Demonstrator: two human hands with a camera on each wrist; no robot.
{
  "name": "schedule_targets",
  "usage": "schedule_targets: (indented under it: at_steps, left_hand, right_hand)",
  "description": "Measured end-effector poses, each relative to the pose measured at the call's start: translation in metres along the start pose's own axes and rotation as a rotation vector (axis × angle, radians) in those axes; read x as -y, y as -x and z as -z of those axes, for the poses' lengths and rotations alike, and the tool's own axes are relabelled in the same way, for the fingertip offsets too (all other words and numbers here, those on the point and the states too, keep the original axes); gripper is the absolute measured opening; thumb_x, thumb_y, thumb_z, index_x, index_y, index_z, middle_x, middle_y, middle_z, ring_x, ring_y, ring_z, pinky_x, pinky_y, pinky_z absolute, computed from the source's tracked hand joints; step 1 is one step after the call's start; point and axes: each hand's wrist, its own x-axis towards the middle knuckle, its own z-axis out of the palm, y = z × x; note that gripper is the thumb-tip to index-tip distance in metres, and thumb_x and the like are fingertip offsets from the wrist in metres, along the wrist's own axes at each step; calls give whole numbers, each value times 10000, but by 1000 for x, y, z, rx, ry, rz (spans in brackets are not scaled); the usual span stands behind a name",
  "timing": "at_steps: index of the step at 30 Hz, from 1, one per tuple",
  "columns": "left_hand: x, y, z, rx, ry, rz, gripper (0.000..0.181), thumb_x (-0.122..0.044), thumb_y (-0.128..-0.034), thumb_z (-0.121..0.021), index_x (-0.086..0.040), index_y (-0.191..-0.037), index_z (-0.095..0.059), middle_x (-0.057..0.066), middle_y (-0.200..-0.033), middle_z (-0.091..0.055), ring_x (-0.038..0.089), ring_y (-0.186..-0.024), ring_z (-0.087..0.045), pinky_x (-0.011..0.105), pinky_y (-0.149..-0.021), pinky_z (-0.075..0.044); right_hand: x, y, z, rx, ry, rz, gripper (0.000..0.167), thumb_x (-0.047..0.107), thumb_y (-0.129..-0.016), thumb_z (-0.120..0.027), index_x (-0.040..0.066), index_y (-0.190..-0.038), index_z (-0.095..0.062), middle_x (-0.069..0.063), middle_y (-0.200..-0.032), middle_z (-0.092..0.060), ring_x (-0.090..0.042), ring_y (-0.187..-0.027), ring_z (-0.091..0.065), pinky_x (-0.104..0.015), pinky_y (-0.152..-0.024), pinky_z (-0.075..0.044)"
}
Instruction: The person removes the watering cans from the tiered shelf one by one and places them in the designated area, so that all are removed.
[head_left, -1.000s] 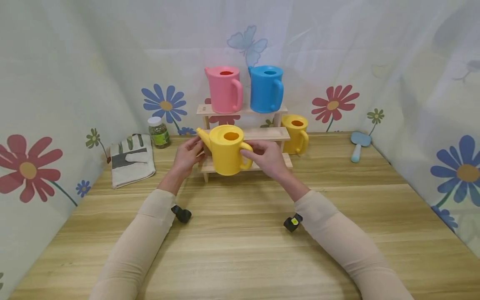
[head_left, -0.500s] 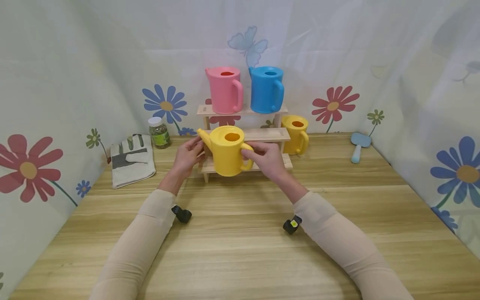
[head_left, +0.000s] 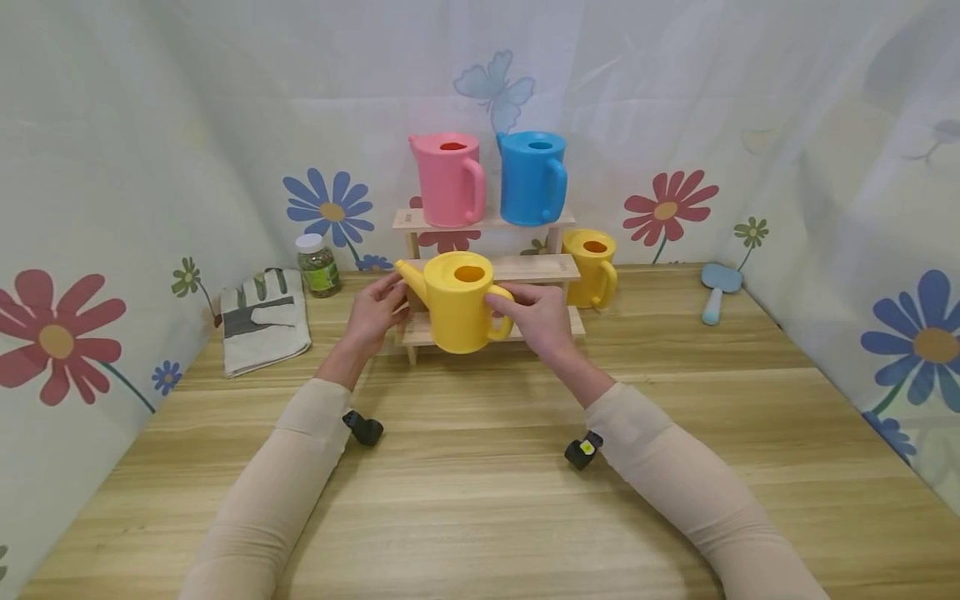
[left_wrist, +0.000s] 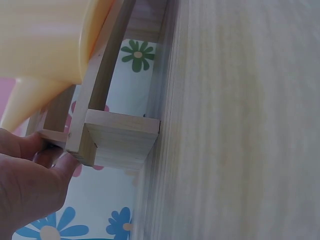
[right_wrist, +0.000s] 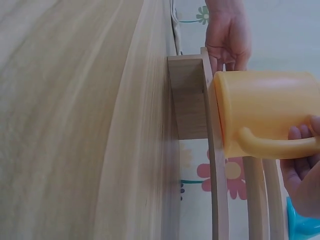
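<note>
Yellow watering can [head_left: 459, 304] sits slightly farther right than a second ago, upright before the wooden rack's [head_left: 525, 267] lowest shelf; base contact unclear. Right hand [head_left: 542, 321], fingers curled, holds its handle. Left hand [head_left: 373, 317], fingers bent, grips rack's left end, as before. Can's top hole faces up, contents unseen. Lidded jar [head_left: 320, 271] holds greenish bits. Tabletop [head_left: 472, 483] extends forward from rack's front edge.

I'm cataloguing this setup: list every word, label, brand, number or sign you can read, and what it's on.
No text is legible.
Jar, green label: too small to read.
Top shelf, left end: small mark, too blurred to read.
Right wrist camera, yellow-green patch: nothing readable.
Held yellow watering can: no lettering visible.
</note>
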Motion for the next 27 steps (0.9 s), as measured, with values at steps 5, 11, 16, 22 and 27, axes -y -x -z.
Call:
schedule_targets:
  at_steps: [5,11,16,22,27]
  left_hand:
    - [0,0,0,-12,-4,1,457,-160,-1067,-493,-112,-1518,-446,179,-1487,-478,306,-1352,-475,431,-1056,-464]
    - [0,0,-1,-21,7,-1,454,-148,-1065,-498,-108,-1515,-451,180,-1498,-462,322,-1369,-448,449,-1079,-437]
    - [1,-2,-1,-11,22,-24,430,-125,-1061,-503,-84,-1489,-486,192,-1503,-448,363,-1386,-410,472,-1093,-415]
    - [2,-3,0,-6,15,-27,428,-140,-1060,-512,-90,-1485,-494,179,-1511,-442,352,-1397,-400,459,-1088,-423]
    - [2,-2,0,-10,19,-21,429,-148,-1058,-516,-99,-1483,-499,172,-1514,-438,353,-1404,-391,464,-1091,-420]
  right_hand:
    - [-1,-2,4,29,-35,-66,432,415,-838,-818,125,-1154,-771,4,-1085,-751,-188,-1016,-648,-346,-907,-555]
    - [5,-5,14,38,-73,-100,409,378,-840,-826,119,-1151,-771,-30,-1037,-759,-204,-1006,-665,-353,-939,-544]
    - [17,-9,33,9,-53,-37,396,355,-854,-815,108,-1159,-767,-43,-1024,-757,-233,-960,-691,-327,-879,-575]
    - [28,-10,53,-33,-55,-51,427,354,-848,-817,80,-1170,-757,-69,-1019,-754,-308,-984,-689,-299,-822,-591]
    - [33,-11,62,-15,-55,-46,437,356,-859,-806,62,-1178,-749,-81,-1019,-747,-280,-978,-684,-318,-850,-586]
